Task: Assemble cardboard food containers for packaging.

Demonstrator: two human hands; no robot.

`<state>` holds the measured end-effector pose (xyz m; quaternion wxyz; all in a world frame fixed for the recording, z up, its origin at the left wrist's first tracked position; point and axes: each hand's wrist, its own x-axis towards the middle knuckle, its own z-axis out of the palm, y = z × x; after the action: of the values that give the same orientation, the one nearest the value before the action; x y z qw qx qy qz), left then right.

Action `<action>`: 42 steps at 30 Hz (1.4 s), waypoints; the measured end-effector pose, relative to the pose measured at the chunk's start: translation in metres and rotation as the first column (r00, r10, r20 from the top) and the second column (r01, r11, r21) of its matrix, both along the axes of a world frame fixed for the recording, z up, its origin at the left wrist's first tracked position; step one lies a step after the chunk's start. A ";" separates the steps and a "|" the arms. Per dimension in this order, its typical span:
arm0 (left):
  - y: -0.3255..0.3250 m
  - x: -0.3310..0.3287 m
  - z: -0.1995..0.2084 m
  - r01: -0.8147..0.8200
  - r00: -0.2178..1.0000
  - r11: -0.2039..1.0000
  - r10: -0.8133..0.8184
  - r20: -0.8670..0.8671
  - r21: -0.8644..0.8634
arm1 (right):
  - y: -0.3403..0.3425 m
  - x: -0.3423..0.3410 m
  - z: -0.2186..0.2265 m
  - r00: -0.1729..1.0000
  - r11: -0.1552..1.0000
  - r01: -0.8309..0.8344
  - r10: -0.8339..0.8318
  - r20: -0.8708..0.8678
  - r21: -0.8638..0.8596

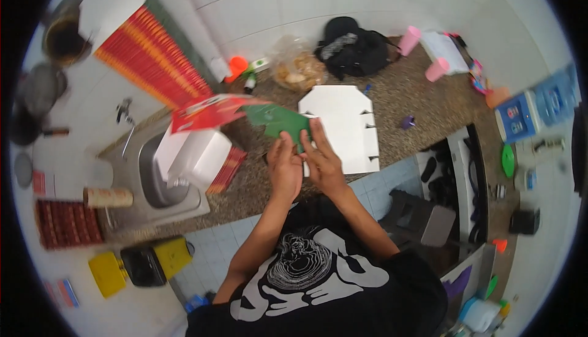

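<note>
At mid-counter, in front of the torso, both hands are on 1 red-and-green cardboard sheet (277, 123). Sheet sits ahead of the hands and runs off to the left: green panel nearest the fingers, red panel at the far left end, a bit blurred. Left hand (285, 168) grips the lower edge of the green panel, fingers bent up against it. Right hand (326, 164) grips the right end, fingers stretched along the card. Hands are side by side, nearly touching. Exact thumb contact can't be made out.

Right of the sheet: 1 white cardboard blank (341, 132), flat on the speckled counter (245, 199), cut corners at the top, dark notches down its right side. Right hand overlaps its left edge in view.

Left of the hands: white open carton (202, 159), tilted, overlapping the sink (195, 207) in view. Upper left: tall stack of red-and-yellow cardboard (160, 58), its lower end near the sheet's red panel.

Behind, along the wall: orange cup (236, 67), clear plastic bag (297, 67) with tan contents, black fabric bag (358, 55), 2 pink cups (437, 69).
</note>
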<state>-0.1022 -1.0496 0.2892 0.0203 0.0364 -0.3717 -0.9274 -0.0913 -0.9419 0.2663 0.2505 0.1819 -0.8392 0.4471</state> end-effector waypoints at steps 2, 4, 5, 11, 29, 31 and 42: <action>-0.007 -0.002 -0.010 0.079 0.995 0.991 -0.084 0.050 0.105 | -0.001 -0.002 -0.005 1.000 0.998 -0.018 0.017 0.019 0.053; -0.008 0.000 -0.034 0.073 0.982 0.997 -0.076 0.174 0.023 | -0.008 -0.003 -0.010 1.000 0.999 0.026 -0.026 0.002 0.022; -0.003 0.005 -0.017 0.042 0.988 0.966 -0.003 0.154 -0.253 | -0.013 -0.001 -0.006 0.995 0.997 0.053 -0.048 0.083 -0.058; 0.002 0.002 -0.005 -0.059 0.997 0.967 0.069 0.033 -0.248 | -0.019 0.001 -0.002 0.995 0.991 0.101 -0.102 0.002 0.090; -0.008 0.007 -0.013 -0.176 0.984 0.943 0.165 -0.062 -0.283 | -0.008 -0.025 -0.040 0.978 0.986 -0.157 0.148 -0.145 -0.051; -0.008 0.008 -0.010 -0.219 0.975 0.947 0.208 -0.073 -0.233 | -0.010 -0.030 -0.043 0.968 0.986 -0.167 0.162 -0.190 -0.013; -0.011 0.013 0.001 -0.254 0.966 0.929 0.257 -0.025 -0.269 | -0.009 -0.033 -0.045 0.960 0.985 -0.173 0.167 -0.226 -0.010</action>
<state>-0.0889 -1.0605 0.2905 0.1435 0.0864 -0.4869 -0.8572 -0.1238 -0.9509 0.2214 0.3070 0.2988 -0.7800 0.4561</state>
